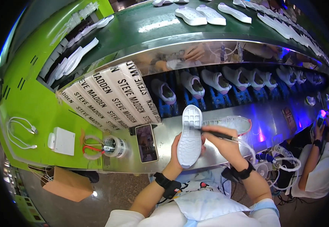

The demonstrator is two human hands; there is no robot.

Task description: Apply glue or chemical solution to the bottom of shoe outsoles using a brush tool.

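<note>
A white shoe sole stands upright over the bench edge, its face of grid squares and wavy ridges turned up toward me. My left hand is closed around its lower left side. In my right hand is a black-handled brush, gripped like a pen, with a clear hose running from its rear end. The brush tip meets the sole's right edge near the middle; its bristles are too small to make out. Behind the brush, another sole, pale with a reddish rim at one end, lies on the metal bench.
Shoes ride on blue holders along the line behind the bench. A printed carton leans at left, near a phone and a tape roll with scissors. Soles lie on the green belt above. A co-worker's arm is at right.
</note>
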